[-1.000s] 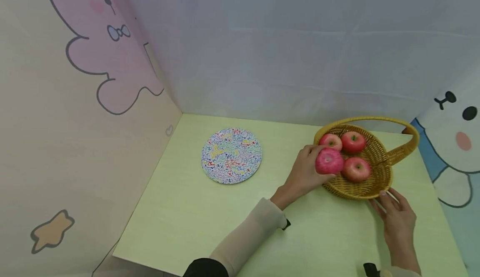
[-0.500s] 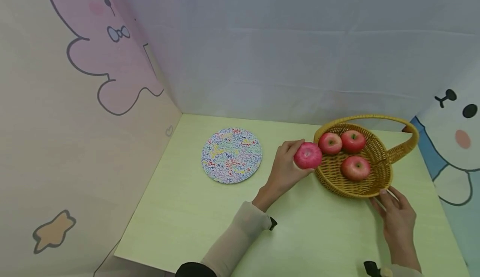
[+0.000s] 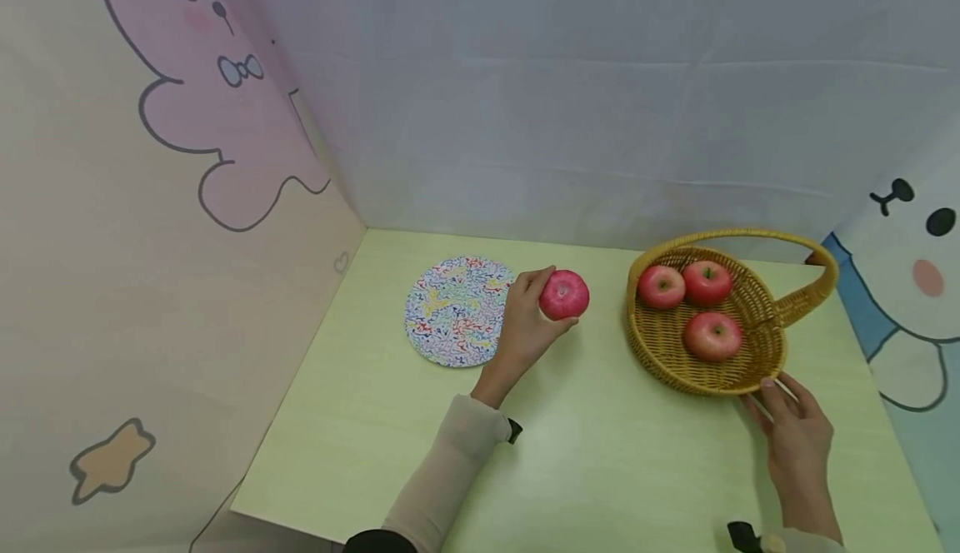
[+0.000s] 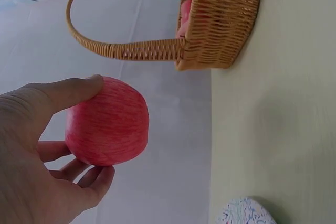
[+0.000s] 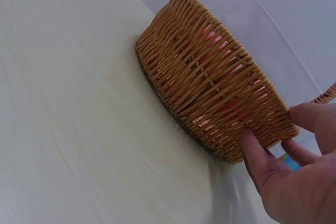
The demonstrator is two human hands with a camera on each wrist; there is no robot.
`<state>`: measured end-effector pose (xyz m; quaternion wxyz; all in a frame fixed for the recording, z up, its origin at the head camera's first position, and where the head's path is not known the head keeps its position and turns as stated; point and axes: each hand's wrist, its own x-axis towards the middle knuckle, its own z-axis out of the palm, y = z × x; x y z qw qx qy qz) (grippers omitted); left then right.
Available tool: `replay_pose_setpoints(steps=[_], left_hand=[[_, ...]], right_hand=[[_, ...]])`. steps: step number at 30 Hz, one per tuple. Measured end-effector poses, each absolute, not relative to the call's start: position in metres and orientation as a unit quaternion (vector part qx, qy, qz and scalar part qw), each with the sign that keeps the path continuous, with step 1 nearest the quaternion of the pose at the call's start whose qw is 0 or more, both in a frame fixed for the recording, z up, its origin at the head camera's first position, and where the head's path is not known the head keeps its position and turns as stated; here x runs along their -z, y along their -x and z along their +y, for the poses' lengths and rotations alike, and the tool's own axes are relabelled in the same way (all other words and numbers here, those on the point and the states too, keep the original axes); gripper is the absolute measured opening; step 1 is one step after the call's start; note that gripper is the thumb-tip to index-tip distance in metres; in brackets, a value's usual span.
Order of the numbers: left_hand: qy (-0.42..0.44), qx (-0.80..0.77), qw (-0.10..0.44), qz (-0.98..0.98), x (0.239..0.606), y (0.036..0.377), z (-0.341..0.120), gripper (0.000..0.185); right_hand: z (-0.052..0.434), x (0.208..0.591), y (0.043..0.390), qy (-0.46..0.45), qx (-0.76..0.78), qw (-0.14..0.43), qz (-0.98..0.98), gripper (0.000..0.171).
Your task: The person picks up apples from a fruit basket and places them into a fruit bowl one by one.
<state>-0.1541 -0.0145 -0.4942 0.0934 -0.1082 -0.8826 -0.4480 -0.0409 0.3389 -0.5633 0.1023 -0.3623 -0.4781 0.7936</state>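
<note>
My left hand grips a red apple between thumb and fingers, in the air by the right edge of a round speckled mat. In the left wrist view the apple is apart from the table, with the thumb on one side and fingers on the other. A wicker basket with a tall handle stands at the right, holding a front apple, a left apple and a back apple. My right hand holds the basket's near right rim, thumb on top and fingers against the woven wall.
The pale green table meets a grey-white cloth backdrop behind. Cartoon-printed panels stand at both sides, the left panel along the table's left edge. The basket handle arches above the basket's far side.
My left hand has carried the apple out from over the basket, leftward to the mat's right edge. The right hand and the basket have stayed in place.
</note>
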Motion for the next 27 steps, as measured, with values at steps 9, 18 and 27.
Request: replay_pose_setpoints(steps=[9,18,27], left_hand=[[0.079,0.435,0.107,-0.891,0.499,0.166,-0.045,0.085],[0.072,0.467,0.087,-0.877,0.507,0.17,-0.072,0.086],[0.061,0.479,0.083,-0.872,0.517,0.172,-0.095,0.085]], right_hand=[[0.338,0.564,0.039,0.351,-0.802,0.104,-0.472,0.065],[0.338,0.565,0.04,0.358,-0.797,0.11,-0.474,0.065],[0.335,0.564,0.041,0.375,-0.793,0.112,-0.467,0.064]])
